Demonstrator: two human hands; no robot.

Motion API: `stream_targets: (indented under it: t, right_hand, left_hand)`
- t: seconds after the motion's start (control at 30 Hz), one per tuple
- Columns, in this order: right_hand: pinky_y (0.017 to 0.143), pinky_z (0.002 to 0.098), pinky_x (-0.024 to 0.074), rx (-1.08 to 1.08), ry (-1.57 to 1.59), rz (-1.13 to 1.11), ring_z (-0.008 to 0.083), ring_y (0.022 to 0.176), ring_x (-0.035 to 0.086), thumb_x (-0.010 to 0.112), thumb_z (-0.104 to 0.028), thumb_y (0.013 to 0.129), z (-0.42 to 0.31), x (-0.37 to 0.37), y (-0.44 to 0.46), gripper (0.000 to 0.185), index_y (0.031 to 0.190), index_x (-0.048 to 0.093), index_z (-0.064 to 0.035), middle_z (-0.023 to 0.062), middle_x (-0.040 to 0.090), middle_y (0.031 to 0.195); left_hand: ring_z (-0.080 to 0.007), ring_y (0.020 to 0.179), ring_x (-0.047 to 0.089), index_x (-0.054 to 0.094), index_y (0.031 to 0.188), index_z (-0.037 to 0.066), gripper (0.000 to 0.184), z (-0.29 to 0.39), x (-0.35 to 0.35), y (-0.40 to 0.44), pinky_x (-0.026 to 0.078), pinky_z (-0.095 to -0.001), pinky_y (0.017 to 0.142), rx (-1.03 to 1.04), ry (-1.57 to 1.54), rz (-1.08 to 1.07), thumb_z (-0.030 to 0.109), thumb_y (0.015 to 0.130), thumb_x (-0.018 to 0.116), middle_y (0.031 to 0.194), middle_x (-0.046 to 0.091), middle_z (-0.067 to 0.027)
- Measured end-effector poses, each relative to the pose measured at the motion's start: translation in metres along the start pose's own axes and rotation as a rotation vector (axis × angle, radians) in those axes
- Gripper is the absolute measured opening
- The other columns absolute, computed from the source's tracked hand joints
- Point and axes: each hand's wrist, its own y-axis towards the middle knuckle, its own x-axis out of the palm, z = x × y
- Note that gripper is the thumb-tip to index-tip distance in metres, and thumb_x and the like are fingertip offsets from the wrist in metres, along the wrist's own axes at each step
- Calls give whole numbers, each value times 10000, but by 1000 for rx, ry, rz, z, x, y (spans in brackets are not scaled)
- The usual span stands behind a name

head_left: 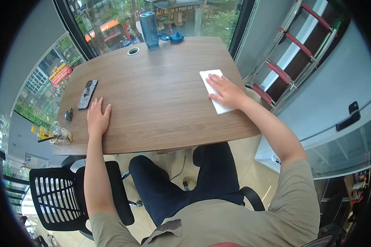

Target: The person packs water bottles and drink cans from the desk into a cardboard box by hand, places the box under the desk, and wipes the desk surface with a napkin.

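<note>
My left hand lies flat on the wooden table near its left front, fingers apart and nothing held. Just beyond its fingertips is a phone in a patterned case. A small dark object sits to the left of that hand. On the right side of the table, my right hand rests palm down over a white sheet or cloth, its fingers spread across it. The hand covers the middle of the white piece; its upper and lower ends show.
A blue bottle stands at the far edge beside a blue lid and a round table hole. A clear cup with a straw is at the left front corner. A black chair and a ladder flank the table.
</note>
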Motion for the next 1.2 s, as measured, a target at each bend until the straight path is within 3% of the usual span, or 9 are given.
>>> stream_targets:
  t: [0.23, 0.4, 0.57, 0.77, 1.1, 1.2]
  right_hand:
    - [1335, 489, 213, -43, 18, -72, 343, 1608, 302, 574, -467, 1070, -62, -30, -87, 736, 1636, 389, -36, 215, 343, 1717]
    - [1339, 489, 200, 1, 46, -109, 336, 1616, 287, 576, -466, 1071, -58, -37, -115, 732, 1652, 380, -67, 190, 326, 1732]
    - [1347, 479, 164, 99, 36, -53, 333, 1625, 261, 556, -469, 1082, -9, -26, -96, 721, 1657, 374, -73, 188, 316, 1738]
    - [1332, 476, 207, 125, -5, 30, 347, 1609, 297, 499, -511, 1098, 27, -8, -42, 725, 1639, 391, -41, 215, 346, 1717]
    - [1320, 503, 227, 265, -21, 101, 359, 1598, 320, 427, -581, 1098, 13, 29, 61, 755, 1632, 407, -48, 218, 351, 1712]
    - [1303, 508, 268, 336, 91, 210, 359, 1588, 341, 492, -524, 1092, 2, 26, 66, 660, 1534, 534, -36, 218, 434, 1665]
  left_hand:
    - [-289, 1608, 315, 493, 1606, 130, 679, -2, -1, -3, 220, -461, 1320, -15, 1, -1, 558, 1079, 516, 1714, 393, -146]
    - [-292, 1604, 323, 497, 1602, 130, 657, 0, -1, -4, 226, -461, 1318, -21, 5, 7, 531, 1084, 521, 1709, 401, -148]
    - [-296, 1599, 331, 499, 1598, 127, 634, -3, 0, -3, 235, -465, 1314, 9, -2, 14, 498, 1085, 526, 1706, 408, -141]
    - [-322, 1581, 361, 509, 1582, 115, 626, -3, -1, -3, 267, -480, 1296, -1, -15, 19, 490, 1082, 534, 1694, 425, -154]
    - [-365, 1555, 395, 525, 1563, 88, 605, -3, 0, -2, 299, -486, 1279, 25, -20, 25, 460, 1086, 544, 1673, 445, -188]
    - [-386, 1547, 400, 522, 1562, 68, 600, -6, 2, 0, 303, -482, 1277, 55, -8, 24, 445, 1097, 533, 1670, 439, -215]
